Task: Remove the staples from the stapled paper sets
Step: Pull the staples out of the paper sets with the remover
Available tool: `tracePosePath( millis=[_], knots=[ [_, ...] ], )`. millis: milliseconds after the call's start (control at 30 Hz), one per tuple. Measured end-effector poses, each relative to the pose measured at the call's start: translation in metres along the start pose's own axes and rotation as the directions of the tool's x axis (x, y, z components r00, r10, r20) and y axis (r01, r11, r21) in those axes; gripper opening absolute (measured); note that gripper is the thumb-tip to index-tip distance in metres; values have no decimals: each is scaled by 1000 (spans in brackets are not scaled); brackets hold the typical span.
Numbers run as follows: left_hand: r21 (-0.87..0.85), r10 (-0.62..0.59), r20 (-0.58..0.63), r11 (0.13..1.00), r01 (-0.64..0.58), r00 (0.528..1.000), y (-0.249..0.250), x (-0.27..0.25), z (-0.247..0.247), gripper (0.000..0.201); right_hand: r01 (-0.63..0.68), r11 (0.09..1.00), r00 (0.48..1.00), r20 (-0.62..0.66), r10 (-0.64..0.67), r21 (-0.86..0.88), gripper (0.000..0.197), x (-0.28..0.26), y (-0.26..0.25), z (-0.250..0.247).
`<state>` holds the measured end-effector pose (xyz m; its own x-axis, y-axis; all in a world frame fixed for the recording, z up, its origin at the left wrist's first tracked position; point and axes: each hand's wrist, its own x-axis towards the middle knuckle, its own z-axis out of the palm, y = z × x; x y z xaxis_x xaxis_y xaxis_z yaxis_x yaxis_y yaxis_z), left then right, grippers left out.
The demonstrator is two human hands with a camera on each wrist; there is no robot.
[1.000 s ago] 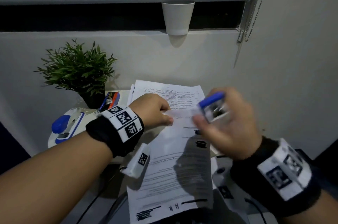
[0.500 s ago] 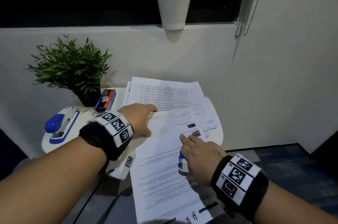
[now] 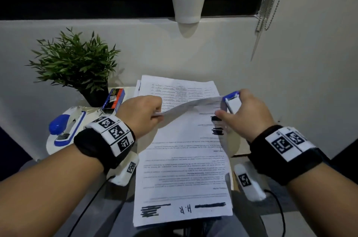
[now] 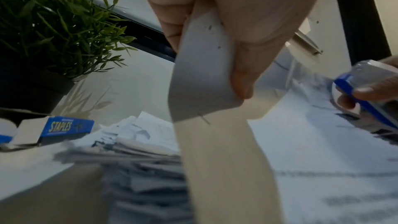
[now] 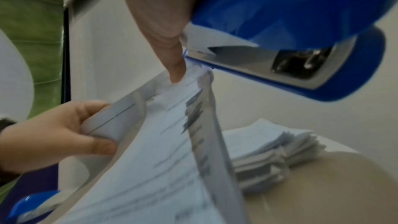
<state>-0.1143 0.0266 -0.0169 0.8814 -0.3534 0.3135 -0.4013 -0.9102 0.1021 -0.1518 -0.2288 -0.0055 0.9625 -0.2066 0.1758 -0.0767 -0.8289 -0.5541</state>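
Pinching thin, floppy paper set [image 3: 186,159] at far corners: left hand [image 3: 142,114] clamped on one, right hand [image 3: 246,112] clamped around small blue stapler [image 3: 231,101]; tears easily; near end overhanging surface [image 3: 58,145]

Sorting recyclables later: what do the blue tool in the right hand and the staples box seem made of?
Blue tool: glossy blue plastic shell with a brushed metal plate, apparently. Staples box: printed cardboard, probably; its flap shows a plain matte inside.

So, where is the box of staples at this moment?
In the head view the box of staples lies on the round white table, on the left side, right beside the black pot of the green plant and behind the blue stapler.
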Motion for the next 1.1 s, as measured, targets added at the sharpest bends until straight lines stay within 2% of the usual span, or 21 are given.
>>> tracePosePath(
  millis=[67, 133, 200, 267, 400, 467, 500, 533, 600, 667, 733, 833, 933, 1000, 1100],
  knots=[
    [13, 139, -29, 990, -139, 990, 0, -2, 0, 39, -9, 1000, 999, -47, 11, 29, 54, 5, -3, -5],
    [38, 272, -31, 962, -271, 962, -3, -5, 3, 44, 31, 999, 997, -70, -32, -6, 66, 8, -5, -8],
    [67, 326, -56, 944, -323, 944, -9, -6, 8, 55, 102, 991, 993, -52, -106, -85, 71, 10, -7, -7],
    [76, 337, -72, 940, -332, 939, -13, -4, 10, 61, 195, 967, 979, -30, -202, -166, 64, 12, -7, -3],
    [158, 365, -57, 923, -352, 929, -17, -6, 9, 52, 375, 854, 924, 65, -378, -361, 27, 14, -3, 13],
    [186, 365, -17, 916, -355, 931, -19, -7, 10, 51, 460, 759, 879, 117, -462, -461, 18, 12, 0, 19],
    [216, 361, 9, 910, -355, 932, -17, -7, 9, 53, 512, 691, 847, 169, -503, -510, 21, 10, 0, 20],
    [245, 353, 56, 902, -355, 934, -16, -7, 8, 54, 561, 621, 810, 207, -549, -548, 27, 9, 2, 21],
    [329, 279, 222, 881, -341, 934, -11, -10, 7, 37, 650, 495, 716, 246, -653, -577, 32, 5, 9, 25],
    [403, 229, 374, 833, -380, 899, -7, -15, 8, 25, 720, 403, 629, 287, -722, -565, 31, 0, 17, 32],
    [407, 201, 464, 817, -408, 863, -1, -19, 7, 29, 761, 330, 566, 322, -759, -558, 31, -7, 23, 39],
    [428, 133, 548, 804, -413, 826, 5, -25, 8, 35, 799, 258, 503, 367, -783, -544, 31, -16, 33, 53],
    [452, 112, 517, 807, -381, 849, 13, -30, 6, 41, 810, 235, 484, 386, -785, -537, 28, -21, 40, 62],
    [381, 181, 465, 843, -380, 867, 21, -35, 4, 51, 813, 237, 482, 385, -787, -531, 28, -22, 43, 65],
    [219, 338, 456, 854, -472, 823, 38, -51, 5, 60, 816, 252, 484, 377, -789, -521, 24, -23, 45, 66]
  ],
)
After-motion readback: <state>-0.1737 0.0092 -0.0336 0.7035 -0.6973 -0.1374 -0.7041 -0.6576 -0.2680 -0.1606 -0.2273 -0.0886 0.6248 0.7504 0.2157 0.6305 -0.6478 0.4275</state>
